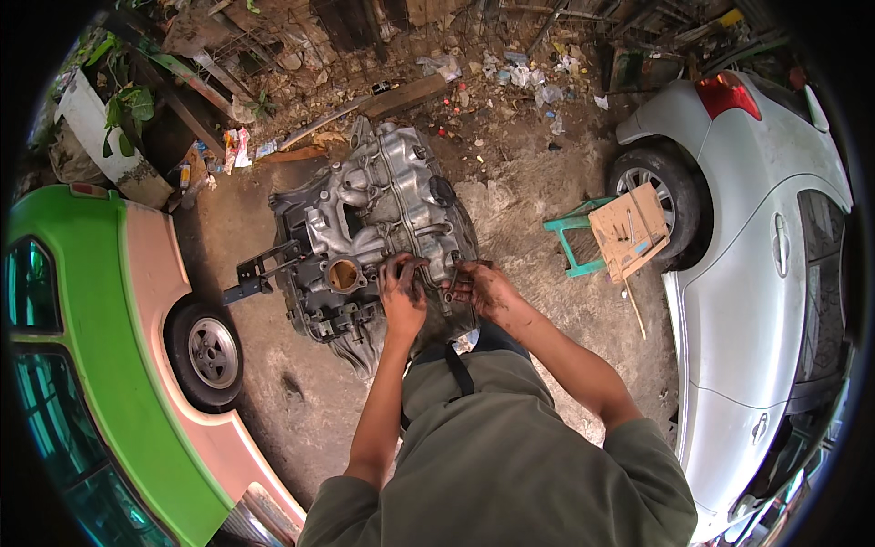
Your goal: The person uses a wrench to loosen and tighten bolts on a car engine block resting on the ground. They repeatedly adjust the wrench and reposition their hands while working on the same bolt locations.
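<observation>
A large metal car engine (342, 210) stands in front of me, its silver ribbed cover and intake pipes facing up. My left hand (402, 294) rests at the engine's near edge, fingers bent and drawn together, dark with grease. Whatever lies under its fingertips is hidden. Close by on the right, my right hand (489, 290) has its fingers curled in at the near right corner of the engine. Its thumb and fingers come together around a small part too hidden to name. Left of my hands is a round intake opening (344, 275) with a tan inside.
A green and pink car (137, 273) stands on the left, a silver car (729, 310) on the right. Beside the silver car's wheel, a green stool (574, 239) bears a cardboard sheet (631, 228) with tools. Litter and wood planks (406, 96) lie at the back.
</observation>
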`<state>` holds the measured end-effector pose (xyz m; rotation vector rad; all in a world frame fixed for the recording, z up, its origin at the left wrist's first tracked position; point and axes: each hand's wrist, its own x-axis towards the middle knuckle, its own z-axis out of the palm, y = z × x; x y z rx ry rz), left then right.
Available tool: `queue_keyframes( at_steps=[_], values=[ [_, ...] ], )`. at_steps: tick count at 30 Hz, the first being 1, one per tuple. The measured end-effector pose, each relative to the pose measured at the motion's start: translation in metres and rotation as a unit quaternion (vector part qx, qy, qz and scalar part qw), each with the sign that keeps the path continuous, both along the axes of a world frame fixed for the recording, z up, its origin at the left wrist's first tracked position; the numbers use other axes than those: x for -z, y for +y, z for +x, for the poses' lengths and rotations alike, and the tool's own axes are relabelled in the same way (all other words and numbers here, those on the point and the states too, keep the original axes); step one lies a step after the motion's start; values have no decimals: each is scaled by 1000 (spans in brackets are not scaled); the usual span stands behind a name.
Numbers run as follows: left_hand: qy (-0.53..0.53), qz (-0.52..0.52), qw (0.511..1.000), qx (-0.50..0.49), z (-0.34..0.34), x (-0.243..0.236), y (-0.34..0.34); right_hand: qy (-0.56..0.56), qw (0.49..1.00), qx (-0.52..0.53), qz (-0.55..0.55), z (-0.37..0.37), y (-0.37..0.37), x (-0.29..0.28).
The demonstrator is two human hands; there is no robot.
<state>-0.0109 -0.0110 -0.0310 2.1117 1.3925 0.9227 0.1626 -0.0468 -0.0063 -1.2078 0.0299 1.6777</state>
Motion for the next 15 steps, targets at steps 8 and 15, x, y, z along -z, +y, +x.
queue_keyframes(
  at_steps=[8,15],
  values=[
    [-13,3,1000,2,0,0,-1,-49,997,-52,13,4,-11,-8],
    [2,13,1000,0,0,0,-1,-165,980,-100,42,12,-23,6]
  ],
)
